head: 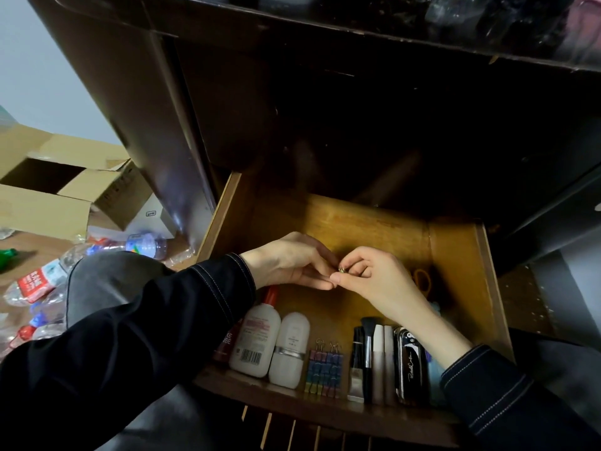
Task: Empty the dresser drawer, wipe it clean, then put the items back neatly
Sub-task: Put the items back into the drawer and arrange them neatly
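Note:
The wooden drawer (367, 222) stands pulled out of the dark dresser. Both hands meet over its middle. My right hand (374, 281) pinches a tiny metallic item (342, 270) between thumb and forefinger. My left hand (292, 265) touches the same spot with its fingertips. Along the front edge lie a white bottle with a red cap (255, 340), a white tube (291, 349), a row of coloured binder clips (325, 369), a make-up brush (368, 349), white sticks (383, 359) and a black case (411, 366). An orange ring (422, 281) lies near the right wall.
An open cardboard box (55, 187) sits on the floor at the left. Several plastic bottles (97, 252) are scattered beside it. My knee in grey trousers (107, 281) is left of the drawer. The dresser's dark top edge (357, 30) overhangs above.

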Demonstrator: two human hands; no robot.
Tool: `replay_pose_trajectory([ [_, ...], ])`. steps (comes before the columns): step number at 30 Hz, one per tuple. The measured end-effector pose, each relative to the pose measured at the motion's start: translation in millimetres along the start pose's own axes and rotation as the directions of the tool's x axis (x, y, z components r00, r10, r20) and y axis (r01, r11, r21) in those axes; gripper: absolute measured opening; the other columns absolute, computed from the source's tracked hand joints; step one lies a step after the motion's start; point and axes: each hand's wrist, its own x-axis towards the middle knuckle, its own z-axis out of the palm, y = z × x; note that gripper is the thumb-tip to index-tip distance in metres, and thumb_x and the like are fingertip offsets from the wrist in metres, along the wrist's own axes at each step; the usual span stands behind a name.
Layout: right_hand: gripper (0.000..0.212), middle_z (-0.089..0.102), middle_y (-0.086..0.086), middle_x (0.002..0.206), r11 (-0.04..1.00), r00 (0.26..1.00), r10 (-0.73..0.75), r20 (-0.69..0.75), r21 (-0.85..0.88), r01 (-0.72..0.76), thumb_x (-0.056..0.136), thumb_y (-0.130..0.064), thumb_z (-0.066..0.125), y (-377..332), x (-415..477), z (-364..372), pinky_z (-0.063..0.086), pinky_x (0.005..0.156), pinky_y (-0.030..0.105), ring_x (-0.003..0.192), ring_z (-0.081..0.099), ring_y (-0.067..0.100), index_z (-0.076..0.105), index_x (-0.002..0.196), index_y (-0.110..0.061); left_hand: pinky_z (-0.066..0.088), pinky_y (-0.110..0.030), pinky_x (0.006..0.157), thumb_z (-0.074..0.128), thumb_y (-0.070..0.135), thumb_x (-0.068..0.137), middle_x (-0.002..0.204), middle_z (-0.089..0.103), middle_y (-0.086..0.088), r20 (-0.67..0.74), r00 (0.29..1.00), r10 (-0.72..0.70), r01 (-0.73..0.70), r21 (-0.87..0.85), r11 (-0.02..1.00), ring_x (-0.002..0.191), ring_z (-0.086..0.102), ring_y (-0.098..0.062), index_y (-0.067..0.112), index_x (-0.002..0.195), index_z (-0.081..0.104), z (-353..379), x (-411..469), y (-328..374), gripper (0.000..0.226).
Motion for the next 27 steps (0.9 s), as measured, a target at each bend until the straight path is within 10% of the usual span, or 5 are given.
replay_pose_trajectory([
  [14, 0.017, 0.060, -0.023, 0.076, 0.978, 0.982, -0.097, 0.160, -0.165, 0.124, 0.078, -0.051, 0.072, 4, -5, 2, 0.035, 0.052, 0.017, 0.058, 0.051, 0.000, 0.065, 0.084, -0.037, 0.058, -0.025, 0.058, 0.076, -0.005, 0.080, 0.082, 0.075, -0.020, -0.036, 0.997, 0.071, -0.064, 0.161, 0.985, 0.069, 0.074, -0.024, 0.001, 0.105, 0.066, -3, 1, -3, 0.027],
  [27, 0.016, 0.073, -0.009, 0.078, 0.955, 0.861, 0.115, 0.496, -0.295, 0.042, 0.087, -0.038, 0.073, 11, -6, 16, 0.059, 0.076, 0.042, 0.076, 0.068, 0.009, 0.076, 0.081, -0.024, 0.043, -0.020, 0.042, 0.066, 0.003, 0.088, 0.073, 0.072, -0.007, -0.152, 0.928, 0.340, -0.225, 0.496, 0.839, 0.049, 0.056, -0.010, 0.009, 0.088, 0.072, -8, 16, -7, 0.008],
])
